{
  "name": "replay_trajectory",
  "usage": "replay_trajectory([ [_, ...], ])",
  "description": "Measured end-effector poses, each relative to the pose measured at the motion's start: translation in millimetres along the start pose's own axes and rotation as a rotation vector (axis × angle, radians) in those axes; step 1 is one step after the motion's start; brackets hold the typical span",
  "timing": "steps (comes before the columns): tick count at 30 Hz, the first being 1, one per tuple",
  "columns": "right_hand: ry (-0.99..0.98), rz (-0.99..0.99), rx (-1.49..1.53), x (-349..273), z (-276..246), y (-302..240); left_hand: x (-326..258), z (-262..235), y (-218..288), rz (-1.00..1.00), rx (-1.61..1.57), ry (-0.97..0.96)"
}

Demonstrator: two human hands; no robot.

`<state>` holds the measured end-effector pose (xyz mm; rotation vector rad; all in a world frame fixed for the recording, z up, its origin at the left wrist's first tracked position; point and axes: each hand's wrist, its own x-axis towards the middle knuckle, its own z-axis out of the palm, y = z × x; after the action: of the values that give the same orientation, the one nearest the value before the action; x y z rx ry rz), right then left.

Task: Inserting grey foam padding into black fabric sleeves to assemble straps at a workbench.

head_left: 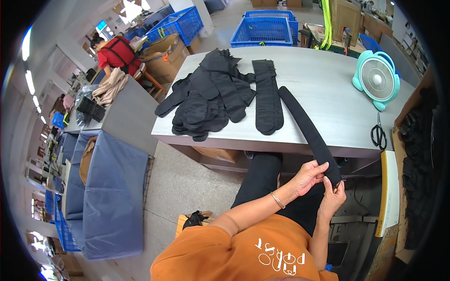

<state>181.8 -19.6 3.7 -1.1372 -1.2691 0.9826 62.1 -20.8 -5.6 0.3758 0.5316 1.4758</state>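
Observation:
Both my hands hold the near end of a long black fabric strip [308, 124]. Its rounded far end rests on the white table [323, 75], and its near end hangs past the front edge. My left hand [309, 177] pinches it from the left, thumb on top. Lower down, my right hand [333, 199] grips the tip between thumb and fingers. To the strip's left lies a neat stack of black fabric strips [268, 103] with rounded ends. Farther left is a loose heap of black fabric pieces [206, 98].
A turquoise fan [376, 79] and black-handled scissors [378, 133] are on the table's right. Beside it stands a carton of black pieces [417, 173]. Blue crates [262, 33] stand beyond. At left are a grey cloth-covered bin [115, 196] and a seated person in red [117, 54].

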Motion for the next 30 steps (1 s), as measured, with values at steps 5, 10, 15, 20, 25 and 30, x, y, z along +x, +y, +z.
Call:
replay_trajectory([
  [5,-0.021,-0.022,-0.097,-16.6,3.5,3.3,2.0,-4.1,-11.5,0.090,0.131,0.143],
  [10,-0.001,0.052,-0.032,-20.3,-0.2,6.3,-3.7,-1.3,-18.6,0.090,0.115,0.163],
  [15,-0.025,0.184,0.034,-17.5,3.6,7.3,-4.2,-7.0,-23.6,0.102,0.130,0.147],
  [20,-0.119,0.444,0.216,-10.3,-10.4,22.9,-5.0,-8.8,-23.5,0.054,0.166,0.151],
  [25,-0.206,0.411,0.155,-11.6,-18.7,17.1,-3.0,-21.6,-25.8,-0.026,0.125,0.163],
  [30,-0.339,0.402,0.131,-14.6,-24.4,13.2,-0.9,-29.5,-26.9,-0.054,0.142,0.118],
])
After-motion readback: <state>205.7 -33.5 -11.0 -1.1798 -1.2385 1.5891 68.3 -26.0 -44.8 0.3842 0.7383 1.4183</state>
